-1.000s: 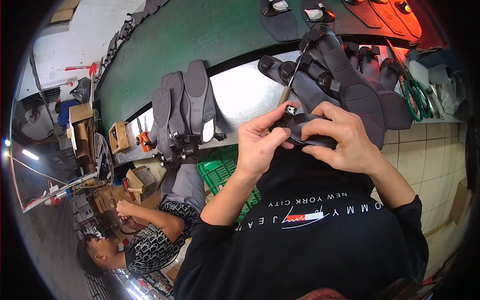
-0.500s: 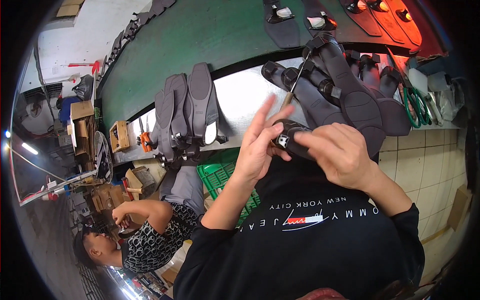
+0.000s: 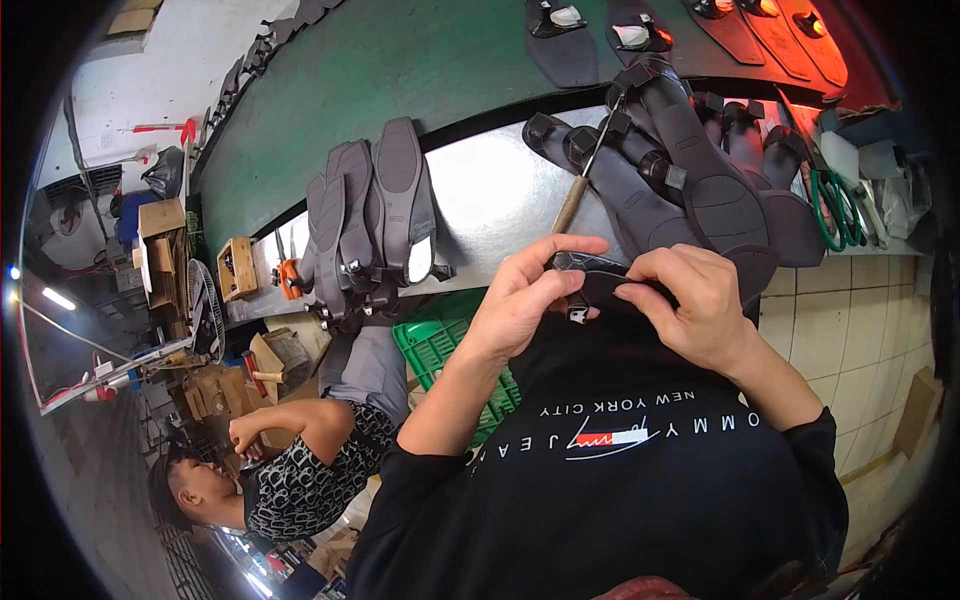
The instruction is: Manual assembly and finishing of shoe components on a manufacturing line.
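Left hand [image 3: 515,300]: thumb and fingers nearly together, gripping one end of dark footwear piece [image 3: 603,288]. Right hand [image 3: 690,300]: thumb and bent forefinger closed on its other end. Piece held in front of black shirt [image 3: 650,520]. Just beyond: wooden-handled tool [image 3: 571,205], dark soles [image 3: 720,205]. Farther left: second sole pile [image 3: 345,215], green crate [image 3: 425,345], co-worker [image 3: 310,490].
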Motion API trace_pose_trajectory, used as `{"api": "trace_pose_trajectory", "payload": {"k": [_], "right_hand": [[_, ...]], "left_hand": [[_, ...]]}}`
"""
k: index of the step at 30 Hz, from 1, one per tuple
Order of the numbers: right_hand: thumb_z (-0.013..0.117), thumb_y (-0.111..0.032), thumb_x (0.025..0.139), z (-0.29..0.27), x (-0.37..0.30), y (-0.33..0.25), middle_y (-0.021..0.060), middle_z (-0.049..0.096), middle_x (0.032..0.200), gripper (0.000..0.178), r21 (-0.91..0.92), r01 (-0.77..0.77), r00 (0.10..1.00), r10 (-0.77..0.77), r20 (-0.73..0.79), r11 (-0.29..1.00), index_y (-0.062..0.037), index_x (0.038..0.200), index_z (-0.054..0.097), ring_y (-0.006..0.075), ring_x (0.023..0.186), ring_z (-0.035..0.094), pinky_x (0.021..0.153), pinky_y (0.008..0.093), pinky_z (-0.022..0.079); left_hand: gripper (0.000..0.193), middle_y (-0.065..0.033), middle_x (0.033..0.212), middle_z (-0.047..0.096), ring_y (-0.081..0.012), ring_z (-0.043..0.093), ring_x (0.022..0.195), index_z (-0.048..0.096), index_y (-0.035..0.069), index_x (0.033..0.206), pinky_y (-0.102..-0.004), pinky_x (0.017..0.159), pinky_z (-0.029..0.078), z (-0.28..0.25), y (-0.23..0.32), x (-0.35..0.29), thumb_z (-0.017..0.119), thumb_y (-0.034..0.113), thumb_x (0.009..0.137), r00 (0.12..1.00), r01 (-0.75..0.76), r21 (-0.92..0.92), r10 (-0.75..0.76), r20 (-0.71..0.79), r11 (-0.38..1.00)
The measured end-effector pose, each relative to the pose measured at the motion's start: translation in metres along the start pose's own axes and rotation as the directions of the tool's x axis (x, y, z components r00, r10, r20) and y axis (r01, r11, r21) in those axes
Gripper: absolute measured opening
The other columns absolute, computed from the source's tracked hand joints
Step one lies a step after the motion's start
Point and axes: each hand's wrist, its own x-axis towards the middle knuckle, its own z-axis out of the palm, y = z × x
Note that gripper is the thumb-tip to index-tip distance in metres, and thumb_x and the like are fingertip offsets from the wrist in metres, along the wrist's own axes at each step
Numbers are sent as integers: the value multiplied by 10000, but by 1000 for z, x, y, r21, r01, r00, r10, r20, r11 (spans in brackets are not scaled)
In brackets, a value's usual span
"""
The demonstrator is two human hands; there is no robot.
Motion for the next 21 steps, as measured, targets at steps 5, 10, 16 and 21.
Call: {"api": "trace_pose_trajectory", "payload": {"k": [5,10,16,21], "right_hand": [[742,-102,715,4,-4,2,57,551,592,177,35,-12,1000,12,4,999,-62,754,574,234,521,554,485,333,416],[742,-114,725,6,-5,1,51,565,600,182,31,-49,999,48,22,998,-67,762,569,227,523,562,486,330,423],[739,-132,737,7,-2,-4,51,605,634,193,93,-161,986,164,-22,983,-66,812,574,225,575,613,497,323,446],[723,-146,752,5,0,0,65,615,647,155,66,-145,988,141,63,987,-75,799,593,232,592,619,513,339,453]], "left_hand": [[263,-46,825,656,-75,612,653,630,-39,1076,-260,636,580,0,-3,1,547,7,830,998,31,-18,-31,-50,999],[238,-75,827,664,-108,634,652,637,-61,1045,-254,602,588,-2,-12,1,607,-2,817,994,-3,-17,1,-113,1000],[180,-110,848,672,-140,664,697,635,-53,985,-246,591,593,0,-22,2,667,-6,814,985,-57,-44,49,-168,997],[117,-114,853,675,-141,665,708,623,-21,893,-240,597,585,4,-24,3,691,-19,798,977,-105,-15,101,-187,994]]}}
